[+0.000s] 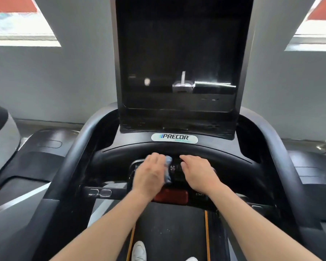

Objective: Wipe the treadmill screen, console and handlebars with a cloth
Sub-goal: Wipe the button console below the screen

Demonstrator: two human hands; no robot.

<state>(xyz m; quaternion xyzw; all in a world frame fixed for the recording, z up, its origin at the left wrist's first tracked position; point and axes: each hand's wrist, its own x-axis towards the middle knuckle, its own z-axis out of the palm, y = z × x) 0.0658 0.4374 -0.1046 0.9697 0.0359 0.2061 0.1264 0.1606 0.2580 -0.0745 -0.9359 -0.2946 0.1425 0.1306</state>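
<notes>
Two hands on the console (233, 166): left hand (149, 174) gripping cloth (168, 166), right hand (198, 172) relaxed.

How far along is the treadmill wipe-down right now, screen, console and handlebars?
Done: nothing can be confirmed; the dark screen shows only reflections. In hand: the left hand presses a blue cloth on the console controls, with the right hand resting alongside. Left, as far as I can tell: the handlebars, which neither hand touches.
</notes>
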